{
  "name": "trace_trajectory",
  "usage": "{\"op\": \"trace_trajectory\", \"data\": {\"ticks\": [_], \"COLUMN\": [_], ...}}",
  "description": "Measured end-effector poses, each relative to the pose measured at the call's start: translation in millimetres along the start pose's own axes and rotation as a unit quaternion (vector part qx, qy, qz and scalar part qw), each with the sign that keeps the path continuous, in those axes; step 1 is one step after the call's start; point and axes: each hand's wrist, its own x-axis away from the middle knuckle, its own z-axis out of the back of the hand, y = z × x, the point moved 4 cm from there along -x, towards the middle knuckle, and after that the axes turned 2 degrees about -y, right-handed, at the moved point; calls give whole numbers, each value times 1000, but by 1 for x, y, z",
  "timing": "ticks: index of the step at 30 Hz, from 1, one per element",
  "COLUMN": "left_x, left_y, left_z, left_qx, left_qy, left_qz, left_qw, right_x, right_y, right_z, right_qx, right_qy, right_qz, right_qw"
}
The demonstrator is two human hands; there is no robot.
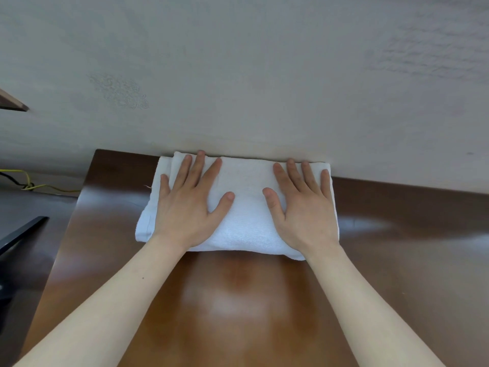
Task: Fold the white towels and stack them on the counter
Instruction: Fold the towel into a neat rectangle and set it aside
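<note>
A folded white towel [247, 207] lies on the glossy brown counter [238, 300], its far edge against the wall. A second towel layer shows under it along the left edge. My left hand [189, 205] lies flat on the towel's left half, fingers straight and spread. My right hand [301, 207] presses flat on the right half in the same way. Neither hand grips the cloth.
A pale textured wall [238, 75] rises right behind the towel. The counter's left edge [66, 221] drops to a dark floor with a yellow cable [29, 185] and a black bar [21, 231]. A shelf corner [13, 103] juts in at the far left.
</note>
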Motion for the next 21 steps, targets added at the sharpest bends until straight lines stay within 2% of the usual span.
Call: {"op": "trace_trajectory", "data": {"ticks": [6, 10, 13, 21], "left_x": [5, 25, 34, 15], "left_y": [2, 14, 27, 28], "left_z": [7, 11, 2, -5], "left_qx": [20, -48, -31, -54], "left_qy": [13, 56, 28, -4], "left_qz": [-8, -39, -59, -37], "left_qw": [1000, 997, 997, 998], "right_x": [1, 2, 1, 8], "right_y": [0, -4, -4, -12], "right_z": [1, -1, -2, 8], "right_qx": [2, 11, 7, 5], "right_qy": [6, 5, -1, 20], "right_qz": [-22, -47, -50, 7], "right_qw": [1000, 999, 999, 1000]}}
